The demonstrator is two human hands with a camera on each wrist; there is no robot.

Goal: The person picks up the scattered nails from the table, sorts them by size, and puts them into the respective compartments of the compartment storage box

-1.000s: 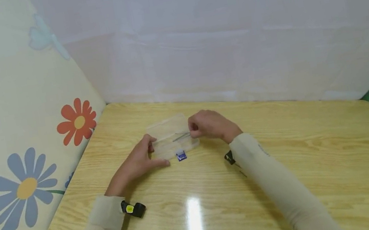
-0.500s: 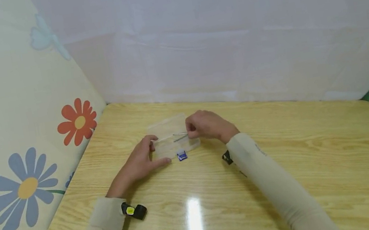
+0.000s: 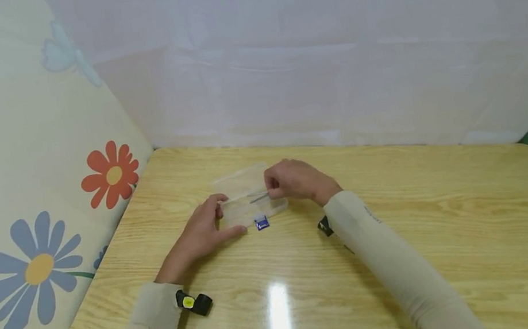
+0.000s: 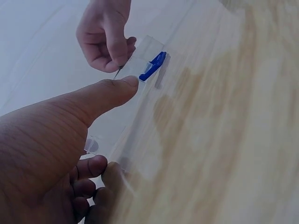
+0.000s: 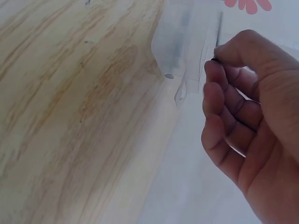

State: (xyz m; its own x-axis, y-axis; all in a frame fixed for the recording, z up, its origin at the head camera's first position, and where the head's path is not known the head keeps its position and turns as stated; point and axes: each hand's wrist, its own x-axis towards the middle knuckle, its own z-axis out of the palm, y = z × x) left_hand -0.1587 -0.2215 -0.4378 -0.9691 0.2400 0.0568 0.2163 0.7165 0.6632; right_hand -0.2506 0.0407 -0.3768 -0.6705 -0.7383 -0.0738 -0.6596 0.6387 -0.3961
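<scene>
A clear plastic box (image 3: 241, 214) lies on the table with its see-through lid (image 3: 240, 180) tipped back. On its front edge sits a blue latch (image 3: 262, 223), also seen in the left wrist view as a blue clip (image 4: 154, 66). My left hand (image 3: 201, 228) holds the box's left end, thumb along the front edge and fingers at the far side. Over the box's right part, my right hand (image 3: 295, 180) pinches a thin grey metal rod (image 3: 260, 198) between thumb and forefinger. The rod (image 5: 219, 29) points left over the box interior; its held end is hidden.
The wooden table (image 3: 463, 224) extends to the right and toward me. A white sheet (image 3: 330, 60) hangs behind it, and a flower-printed wall covering (image 3: 8, 172) borders its left side. Wrist straps carry small black cameras, the left one (image 3: 202, 304) close over the table.
My right hand has shifted slightly left with the rod, which now reaches a little less far out of the fingers. The box and my left hand have slid a touch right in view.
</scene>
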